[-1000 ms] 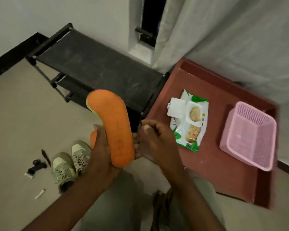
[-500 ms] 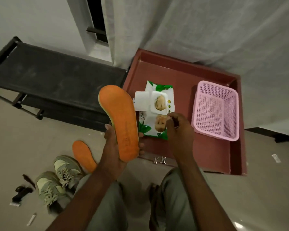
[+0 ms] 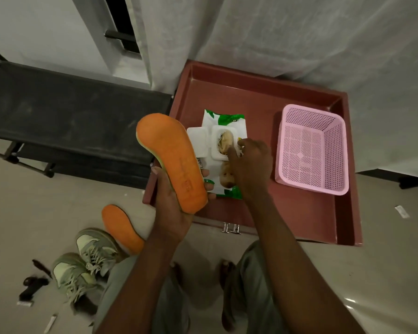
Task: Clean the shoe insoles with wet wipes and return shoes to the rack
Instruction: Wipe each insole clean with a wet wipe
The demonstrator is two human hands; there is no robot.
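Note:
My left hand [image 3: 171, 208] grips an orange insole [image 3: 170, 160] by its heel, toe end pointing up and away. My right hand [image 3: 247, 165] rests on the white-and-green wet wipes pack [image 3: 223, 150], fingertips at the pack's open flip lid; whether a wipe is pinched I cannot tell. The pack lies on a reddish-brown tray table [image 3: 299, 213]. A second orange insole [image 3: 121, 227] lies on the floor beside a pair of grey-green sneakers [image 3: 87, 263]. The black shoe rack [image 3: 65, 112] stands to the left.
A pink mesh basket [image 3: 311, 150] sits on the tray table right of the pack. White curtains hang behind. Small dark bits and white scraps [image 3: 32, 285] lie on the floor at the lower left. My knees show at the bottom.
My right hand has moved from beside the insole out to the wipes pack and now touches its opening. The view has swung right; the left hand keeps holding the insole.

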